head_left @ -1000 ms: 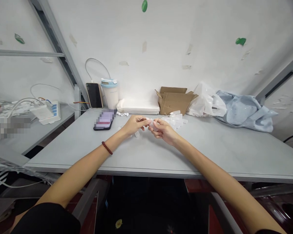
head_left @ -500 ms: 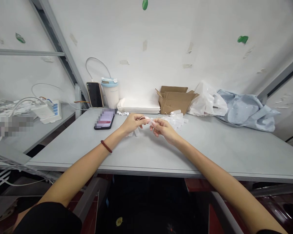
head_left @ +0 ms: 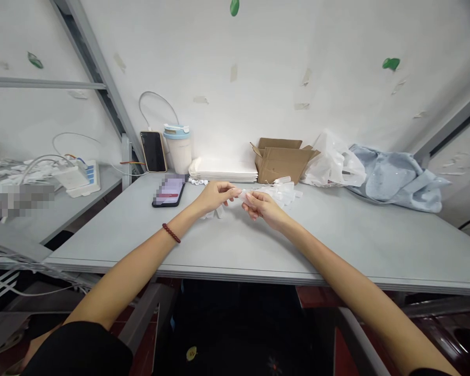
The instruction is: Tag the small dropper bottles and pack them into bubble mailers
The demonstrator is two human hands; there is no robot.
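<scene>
Above the middle of the grey table (head_left: 235,245), a small translucent white plastic piece (head_left: 243,194) is pinched between my two hands; its exact kind is too small to tell. My left hand (head_left: 216,196) has thumb and forefinger closed at the left end of it. On the other end, my right hand (head_left: 263,207) grips with its thumb on top and the fingers curled below. Behind my right hand lies a pile of similar translucent pieces (head_left: 285,195). A few more white pieces (head_left: 218,213) rest on the table under my left hand, partly hidden by it.
A phone (head_left: 169,191) lies at left, near small white round parts (head_left: 198,182). Along the wall stand a second phone (head_left: 153,151), a cup (head_left: 178,149), a white stack (head_left: 223,170), a cardboard box (head_left: 284,163), a plastic bag (head_left: 332,163) and a light blue bundle (head_left: 395,177).
My hands stay in nearly the same place. The left fingers have shifted slightly on the piece, and more of it shows between the hands. The view has moved slightly.
</scene>
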